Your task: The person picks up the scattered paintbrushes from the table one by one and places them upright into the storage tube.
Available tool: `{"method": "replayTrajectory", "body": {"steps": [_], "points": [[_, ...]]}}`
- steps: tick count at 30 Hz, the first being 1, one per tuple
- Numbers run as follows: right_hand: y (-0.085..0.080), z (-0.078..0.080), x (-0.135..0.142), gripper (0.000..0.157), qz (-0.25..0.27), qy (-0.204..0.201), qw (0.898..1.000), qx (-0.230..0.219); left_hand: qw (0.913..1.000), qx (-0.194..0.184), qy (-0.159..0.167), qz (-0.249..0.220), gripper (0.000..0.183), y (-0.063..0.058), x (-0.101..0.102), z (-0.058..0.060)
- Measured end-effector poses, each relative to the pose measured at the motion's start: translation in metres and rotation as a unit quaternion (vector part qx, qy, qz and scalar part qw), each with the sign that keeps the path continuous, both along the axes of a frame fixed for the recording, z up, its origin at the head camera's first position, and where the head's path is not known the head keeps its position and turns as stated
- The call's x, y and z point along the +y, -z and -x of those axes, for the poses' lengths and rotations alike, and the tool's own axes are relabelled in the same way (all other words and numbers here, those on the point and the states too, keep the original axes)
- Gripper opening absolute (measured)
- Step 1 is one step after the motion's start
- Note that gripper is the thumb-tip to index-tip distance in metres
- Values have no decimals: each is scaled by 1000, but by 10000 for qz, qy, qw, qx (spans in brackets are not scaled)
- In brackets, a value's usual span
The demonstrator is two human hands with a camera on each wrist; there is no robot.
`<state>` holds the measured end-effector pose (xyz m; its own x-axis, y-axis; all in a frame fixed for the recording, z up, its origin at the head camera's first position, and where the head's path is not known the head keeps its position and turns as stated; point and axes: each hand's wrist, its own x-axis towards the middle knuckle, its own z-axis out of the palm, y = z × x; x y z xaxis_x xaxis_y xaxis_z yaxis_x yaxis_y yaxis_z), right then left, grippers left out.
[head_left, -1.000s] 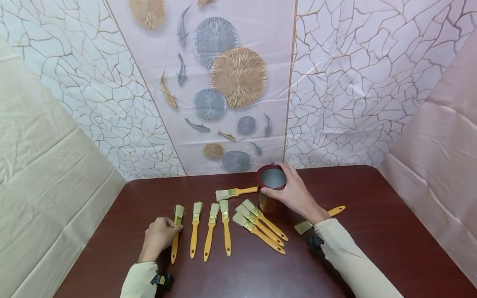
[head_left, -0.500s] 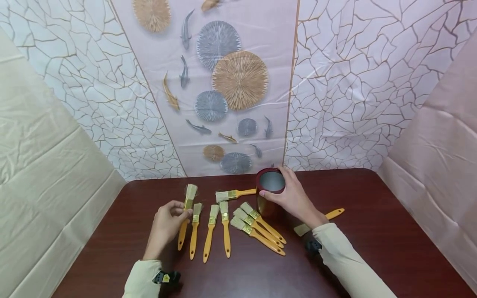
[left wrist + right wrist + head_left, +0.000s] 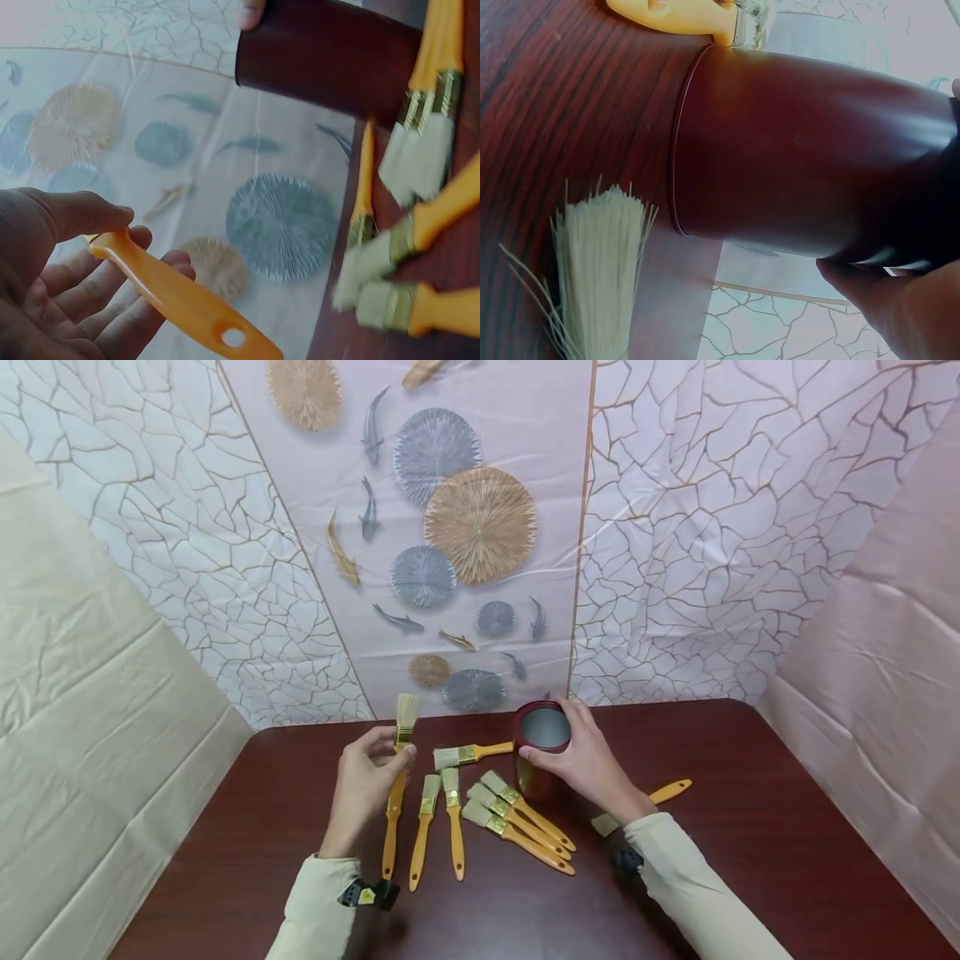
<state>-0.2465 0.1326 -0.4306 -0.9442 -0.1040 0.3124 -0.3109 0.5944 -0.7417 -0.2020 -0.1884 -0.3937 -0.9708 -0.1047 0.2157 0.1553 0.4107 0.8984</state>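
My left hand (image 3: 367, 777) pinches a yellow-handled paintbrush (image 3: 172, 289) near its metal band, bristles up, lifted above the table. In the head view it overlaps another paintbrush (image 3: 390, 843) lying beneath. My right hand (image 3: 588, 756) grips the rim of a dark red cylindrical cup (image 3: 527, 768), thumb on the near side and fingers behind. The cup stands upright on the table, and its grey inside shows no brushes. Close by its base, three paintbrushes (image 3: 528, 822) lie fanned together. Two more, a middle paintbrush (image 3: 422, 835) and its right neighbour (image 3: 454, 827), lie side by side.
A paintbrush (image 3: 468, 753) lies crosswise behind, its handle end toward the cup. Another paintbrush (image 3: 670, 791) lies right of the cup, partly hidden by the right forearm. The dark wooden table (image 3: 225, 843) backs onto a patterned cloth (image 3: 480, 635).
My left hand has lifted the leftmost paintbrush off the table and carried it up and rightward. My right hand stays on the cup, which has hardly moved.
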Motion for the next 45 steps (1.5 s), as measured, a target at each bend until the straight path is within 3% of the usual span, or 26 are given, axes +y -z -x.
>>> {"method": "replayTrajectory", "body": {"steps": [3,8,16,23,36,41,45], "points": [[2,-1,-1,106,29,0,10000,-2,9997,-27,-111,223,32,-1,9,3],[4,0,-1,107,29,36,10000,36,9995,121,55,297,23,-4,25,10],[2,2,-3,108,8,96,9999,71,9973,331,606,-239,27,-13,48,20],[0,1,-4,106,-19,79,9999,117,9952,765,602,80,14,-32,67,28],[2,-1,-1,104,-13,123,9999,79,9794,1557,1232,-355,27,-82,106,45],[1,-1,-1,104,18,107,9999,-9,9763,1520,1444,-528,24,-88,119,51],[1,0,-1,104,42,91,9999,-39,9790,1424,1428,-296,24,-83,128,59]]}}
